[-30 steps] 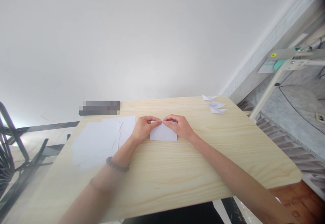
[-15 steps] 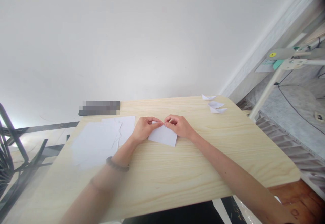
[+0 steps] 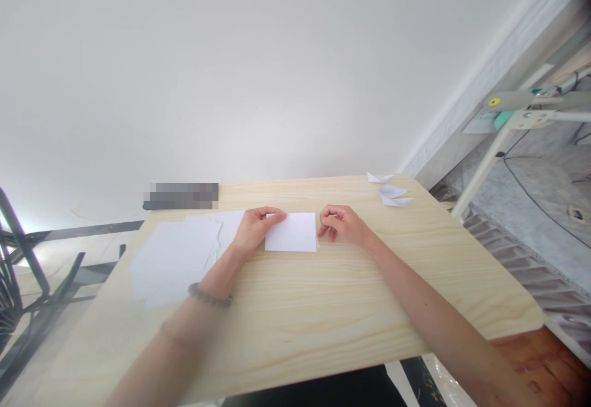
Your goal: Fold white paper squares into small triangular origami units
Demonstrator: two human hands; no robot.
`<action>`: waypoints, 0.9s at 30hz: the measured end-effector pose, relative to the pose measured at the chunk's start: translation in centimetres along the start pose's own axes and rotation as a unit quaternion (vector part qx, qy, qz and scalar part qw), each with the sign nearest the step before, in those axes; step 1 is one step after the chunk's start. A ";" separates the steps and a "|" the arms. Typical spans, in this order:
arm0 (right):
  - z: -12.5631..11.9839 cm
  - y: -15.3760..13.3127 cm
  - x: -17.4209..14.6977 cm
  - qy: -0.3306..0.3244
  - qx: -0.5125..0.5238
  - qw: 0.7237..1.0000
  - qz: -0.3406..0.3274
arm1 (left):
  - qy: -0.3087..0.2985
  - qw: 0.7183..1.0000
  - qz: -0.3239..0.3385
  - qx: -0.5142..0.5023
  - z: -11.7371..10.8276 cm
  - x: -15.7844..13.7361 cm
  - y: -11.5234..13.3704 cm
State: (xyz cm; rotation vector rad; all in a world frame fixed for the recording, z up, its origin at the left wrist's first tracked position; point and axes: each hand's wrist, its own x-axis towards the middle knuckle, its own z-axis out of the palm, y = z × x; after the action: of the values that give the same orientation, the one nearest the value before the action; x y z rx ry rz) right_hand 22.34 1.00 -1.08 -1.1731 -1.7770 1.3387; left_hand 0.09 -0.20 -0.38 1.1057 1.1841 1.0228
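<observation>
A folded sheet of white paper (image 3: 292, 233) lies level at the middle of the table, its layers slightly parted at the lower right corner. My left hand (image 3: 255, 227), with a dark bead bracelet on the wrist, pinches its upper left part, thumb on top. Just past the paper's right edge is my right hand (image 3: 340, 225), fingers loosely bent and apart, with nothing visible in them. Folded white paper pieces (image 3: 393, 195) with pointed ends sit at the far right of the table.
Loose white sheets (image 3: 178, 259) overlap on the left of the wooden table (image 3: 295, 327). At the back left lies a dark, pixelated object (image 3: 181, 196). A white wall (image 3: 277, 74) rises behind, and a white metal frame (image 3: 492, 161) stands off to the right.
My right hand has let go of the paper's top edge and moved right. The paper has turned from tilted to level, and my left hand has shifted slightly left with it.
</observation>
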 end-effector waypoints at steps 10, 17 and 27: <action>2.3 -0.9 0.2 0.024 -0.008 0.998 -0.053 | -0.003 0.990 0.060 0.125 0.6 -0.3 -0.2; 3.0 -1.0 0.1 0.075 -0.129 0.980 -0.129 | -0.057 0.978 0.104 0.170 0.8 -0.5 0.0; 2.6 -1.4 0.0 0.081 -0.205 0.958 -0.184 | -0.051 0.967 0.105 0.224 0.6 -0.6 0.1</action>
State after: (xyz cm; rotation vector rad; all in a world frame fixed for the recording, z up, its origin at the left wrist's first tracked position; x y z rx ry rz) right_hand 19.70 -0.16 -0.54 -1.0495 -2.0807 0.6592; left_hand 0.64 -0.88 -0.13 1.6501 1.2669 0.8619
